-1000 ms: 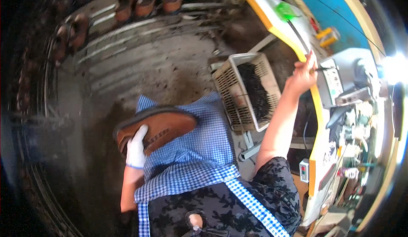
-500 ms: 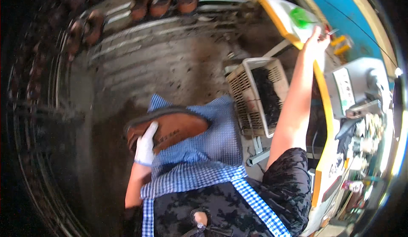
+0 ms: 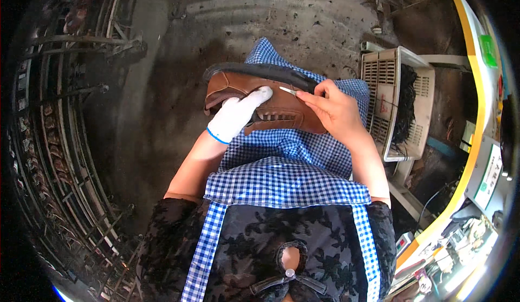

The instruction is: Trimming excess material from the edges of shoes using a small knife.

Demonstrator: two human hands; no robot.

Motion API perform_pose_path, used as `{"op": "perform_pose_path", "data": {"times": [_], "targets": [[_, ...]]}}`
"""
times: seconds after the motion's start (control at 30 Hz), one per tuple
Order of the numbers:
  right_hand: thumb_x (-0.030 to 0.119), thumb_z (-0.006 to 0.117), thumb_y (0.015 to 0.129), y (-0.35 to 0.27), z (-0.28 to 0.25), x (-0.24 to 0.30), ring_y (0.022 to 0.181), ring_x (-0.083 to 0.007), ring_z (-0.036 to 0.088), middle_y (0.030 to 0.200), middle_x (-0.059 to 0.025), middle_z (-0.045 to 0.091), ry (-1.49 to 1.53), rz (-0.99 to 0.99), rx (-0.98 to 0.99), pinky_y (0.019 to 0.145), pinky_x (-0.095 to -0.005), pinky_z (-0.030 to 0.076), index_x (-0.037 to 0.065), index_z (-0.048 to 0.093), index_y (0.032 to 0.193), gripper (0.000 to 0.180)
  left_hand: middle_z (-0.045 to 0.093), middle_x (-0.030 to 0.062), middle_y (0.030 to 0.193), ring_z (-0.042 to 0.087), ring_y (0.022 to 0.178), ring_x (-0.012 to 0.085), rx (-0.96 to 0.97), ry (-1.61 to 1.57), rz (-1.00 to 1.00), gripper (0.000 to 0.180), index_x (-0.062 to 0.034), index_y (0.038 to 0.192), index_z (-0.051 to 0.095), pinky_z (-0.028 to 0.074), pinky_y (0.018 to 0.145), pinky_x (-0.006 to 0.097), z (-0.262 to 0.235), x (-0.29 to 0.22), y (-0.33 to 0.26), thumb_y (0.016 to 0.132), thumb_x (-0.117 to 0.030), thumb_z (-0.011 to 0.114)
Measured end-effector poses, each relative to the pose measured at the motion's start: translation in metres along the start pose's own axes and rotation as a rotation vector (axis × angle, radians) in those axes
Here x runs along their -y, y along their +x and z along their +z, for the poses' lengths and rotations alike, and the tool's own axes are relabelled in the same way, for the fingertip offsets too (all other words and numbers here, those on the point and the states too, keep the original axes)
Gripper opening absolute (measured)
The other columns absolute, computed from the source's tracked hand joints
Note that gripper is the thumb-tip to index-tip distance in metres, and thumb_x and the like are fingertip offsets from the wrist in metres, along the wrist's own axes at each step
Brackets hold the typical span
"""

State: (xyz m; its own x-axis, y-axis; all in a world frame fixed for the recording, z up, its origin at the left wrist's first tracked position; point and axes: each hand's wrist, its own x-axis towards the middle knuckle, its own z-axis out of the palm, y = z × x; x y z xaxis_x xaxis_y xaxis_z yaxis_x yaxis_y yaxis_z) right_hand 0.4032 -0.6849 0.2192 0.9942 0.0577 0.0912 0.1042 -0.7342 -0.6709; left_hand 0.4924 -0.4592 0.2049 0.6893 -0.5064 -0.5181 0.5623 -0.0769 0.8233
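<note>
A brown leather shoe [image 3: 284,99] lies on its side across my lap, its dark sole edge [image 3: 271,70] facing away from me. My left hand [image 3: 238,112], in a white glove with a blue cuff edge, is closed round the shoe at its opening; some fingers are hidden inside it. Bare, my right hand [image 3: 336,109] pinches a small pointed tool [image 3: 288,91] with a pale tip. That tip is at the shoe's upper, close to the sole edge and just right of the gloved fingers. The tool's handle is hidden in my grip.
Under the shoe spreads a blue checked apron [image 3: 287,183]. To the right stands a cream plastic crate [image 3: 392,139] with black stringy scraps [image 3: 405,104]. Beyond it runs a yellow-edged bench [image 3: 479,85] bearing a green object [image 3: 488,51]. Metal racks [image 3: 70,139] holding shoes line the left.
My right hand has come from the bench at the right to the shoe, with the pointed tool in it. The shoe is turned in my left hand. The view has swung round.
</note>
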Motion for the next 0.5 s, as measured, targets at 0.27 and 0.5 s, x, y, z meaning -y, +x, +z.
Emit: {"op": "perform_pose_path", "data": {"times": [0.27,0.5], "targets": [[0.008,0.064,0.078,-0.003,0.000,0.020,0.061,-0.0199,0.059,0.083,-0.0028,0.053,-0.125,-0.063,0.035,0.051,-0.0305,0.048,0.023,0.069,0.107,0.032,0.064,0.0089,0.106,0.061,0.096,0.0168,0.079,0.231,0.171,0.032,-0.0009,0.113,0.060,0.048,0.086,0.031,-0.021,0.020,-0.004,0.087,-0.019,0.064],[0.006,0.062,0.077,-0.010,0.007,0.025,0.060,-0.0191,0.058,0.087,-0.0028,0.051,-0.300,-0.031,0.023,0.050,-0.0307,0.048,0.023,0.066,0.114,0.041,0.064,0.0108,0.107,0.061,0.102,0.0193,0.062,0.169,0.079,0.031,0.0003,0.113,0.060,0.047,0.091,0.032,-0.002,-0.010,-0.013,0.088,-0.017,0.063]]}}
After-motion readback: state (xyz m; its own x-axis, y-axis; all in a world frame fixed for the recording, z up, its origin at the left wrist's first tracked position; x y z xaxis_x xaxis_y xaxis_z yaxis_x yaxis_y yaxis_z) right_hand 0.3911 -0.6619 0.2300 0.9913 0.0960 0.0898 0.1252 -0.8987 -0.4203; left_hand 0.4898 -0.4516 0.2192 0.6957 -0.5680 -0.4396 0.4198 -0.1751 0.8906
